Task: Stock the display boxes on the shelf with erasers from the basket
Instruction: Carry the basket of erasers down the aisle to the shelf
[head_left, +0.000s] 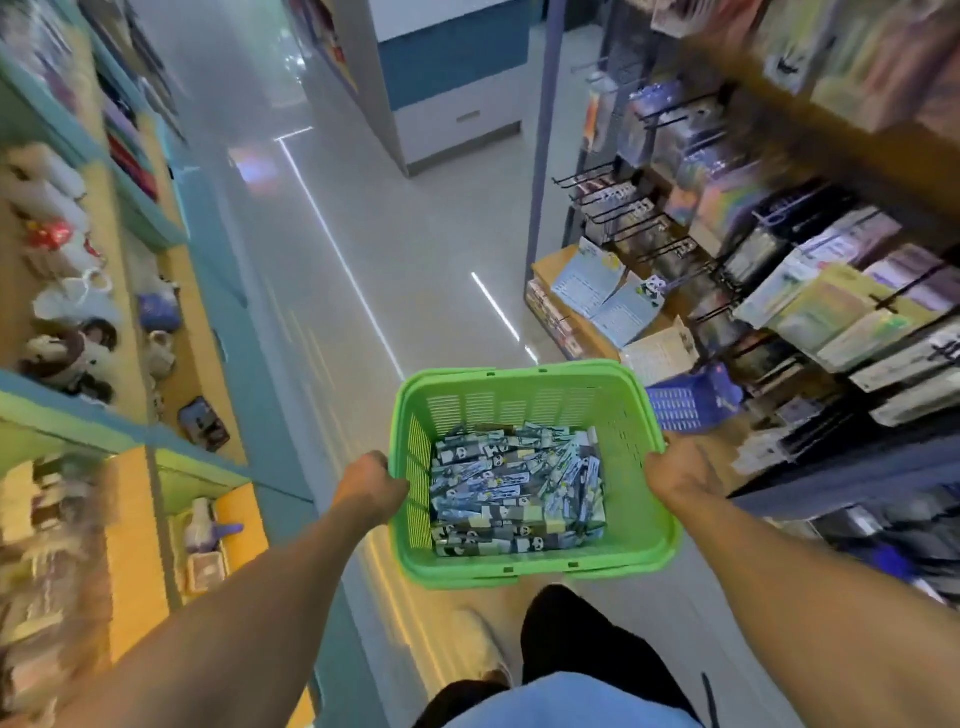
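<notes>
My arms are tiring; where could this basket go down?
Bare floor runs down the aisle between the left shelving and the right racks. The right ledge by the blue basket is crowded; both hands grip the green basket.

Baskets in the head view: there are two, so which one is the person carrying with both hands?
The green basket, filled with eraser packs, with a hand on each side rim. The blue basket sits untouched beside the right-hand shelving.

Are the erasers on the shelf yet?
Not yet. Nothing looks stocked: the erasers all lie in the green basket. The left hand and right hand grip its sides, carrying it down the aisle. All the filling is left.
</notes>
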